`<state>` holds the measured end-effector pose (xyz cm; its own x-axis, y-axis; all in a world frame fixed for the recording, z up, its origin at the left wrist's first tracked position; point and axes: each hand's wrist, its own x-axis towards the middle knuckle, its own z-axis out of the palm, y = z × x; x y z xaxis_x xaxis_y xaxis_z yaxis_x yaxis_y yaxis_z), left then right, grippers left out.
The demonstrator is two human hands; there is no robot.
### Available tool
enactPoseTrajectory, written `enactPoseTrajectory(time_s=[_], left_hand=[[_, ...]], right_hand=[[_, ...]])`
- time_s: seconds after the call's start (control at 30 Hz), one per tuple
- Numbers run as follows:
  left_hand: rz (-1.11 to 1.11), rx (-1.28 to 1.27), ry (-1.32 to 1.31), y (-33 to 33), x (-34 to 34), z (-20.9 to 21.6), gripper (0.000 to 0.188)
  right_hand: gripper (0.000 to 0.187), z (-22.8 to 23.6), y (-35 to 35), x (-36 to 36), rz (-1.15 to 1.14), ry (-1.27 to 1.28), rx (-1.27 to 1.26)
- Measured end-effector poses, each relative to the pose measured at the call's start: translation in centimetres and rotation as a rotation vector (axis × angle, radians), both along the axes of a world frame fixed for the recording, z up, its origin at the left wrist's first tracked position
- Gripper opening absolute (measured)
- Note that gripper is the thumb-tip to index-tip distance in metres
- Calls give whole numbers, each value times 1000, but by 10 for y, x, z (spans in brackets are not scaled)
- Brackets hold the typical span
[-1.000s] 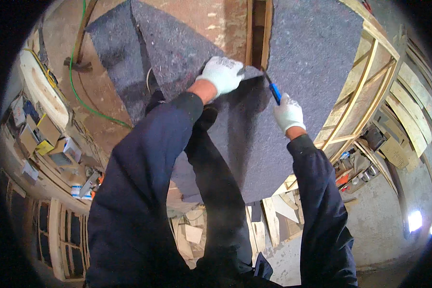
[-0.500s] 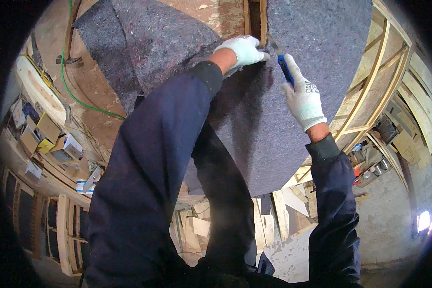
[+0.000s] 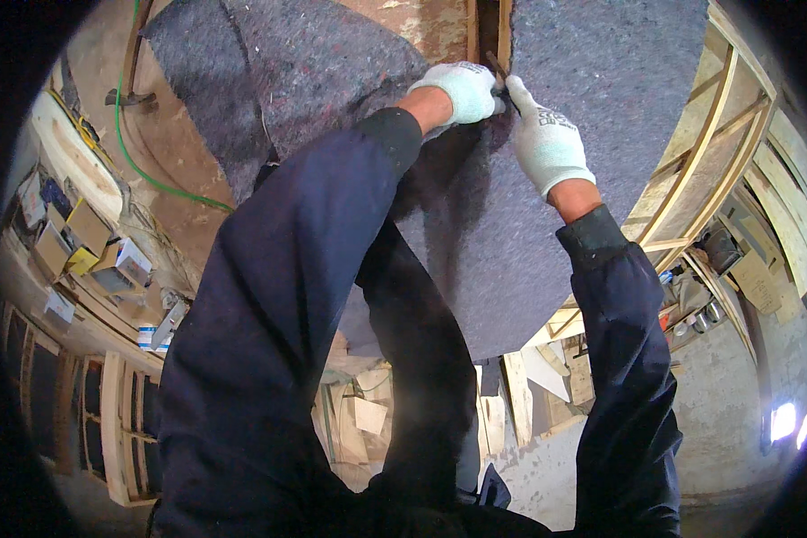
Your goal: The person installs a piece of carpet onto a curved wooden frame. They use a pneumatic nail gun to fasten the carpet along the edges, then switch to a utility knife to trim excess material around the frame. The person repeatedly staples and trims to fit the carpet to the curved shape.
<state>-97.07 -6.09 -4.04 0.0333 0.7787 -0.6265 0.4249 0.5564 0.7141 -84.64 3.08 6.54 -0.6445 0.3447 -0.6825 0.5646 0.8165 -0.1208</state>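
Observation:
Grey, speckled felt (image 3: 601,117) is spread over a wooden frame, with a cut edge running along a wooden bar (image 3: 505,31). My left hand (image 3: 464,91), in a white glove, is closed on the felt at the bottom of this opening. In my right hand (image 3: 547,143), also gloved, is a utility knife (image 3: 495,65). Its blade points up and left beside the bar, close to my left fingers. The blue handle is now almost wholly hidden by the right glove. A loose flap of felt (image 3: 323,54) lies folded to the left.
A hammer (image 3: 133,97) lies at the upper left near a green hose (image 3: 134,170). Small boxes (image 3: 88,224) stand on the left. Open curved framing (image 3: 690,161) borders the felt on the right. Wood offcuts (image 3: 516,394) lie on the floor below.
My right hand has moved left and up with the knife, bringing the blade to the wooden bar beside my left hand. My left hand keeps its grip; the view has shifted slightly.

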Motion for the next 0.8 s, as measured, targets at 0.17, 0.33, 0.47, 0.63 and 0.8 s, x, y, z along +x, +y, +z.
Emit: enactPoseTrajectory(time_s=[0.17, 0.33, 0.47, 0.63, 0.8], left_hand=[[33, 18, -28, -6, 1, 3, 46], [-9, 31, 16, -6, 0, 7, 36], [46, 80, 46, -12, 3, 8, 36], [-13, 53, -6, -19, 0, 18, 35], [-15, 96, 83, -21, 2, 16, 36]], right_hand=[[65, 33, -14, 27, -60, -129, 13], [66, 19, -3, 28, -1, -62, -4], [63, -3, -8, 27, 5, -34, -6], [61, 18, -25, 37, -121, -169, 8], [63, 18, -11, 32, -70, -123, -25]])
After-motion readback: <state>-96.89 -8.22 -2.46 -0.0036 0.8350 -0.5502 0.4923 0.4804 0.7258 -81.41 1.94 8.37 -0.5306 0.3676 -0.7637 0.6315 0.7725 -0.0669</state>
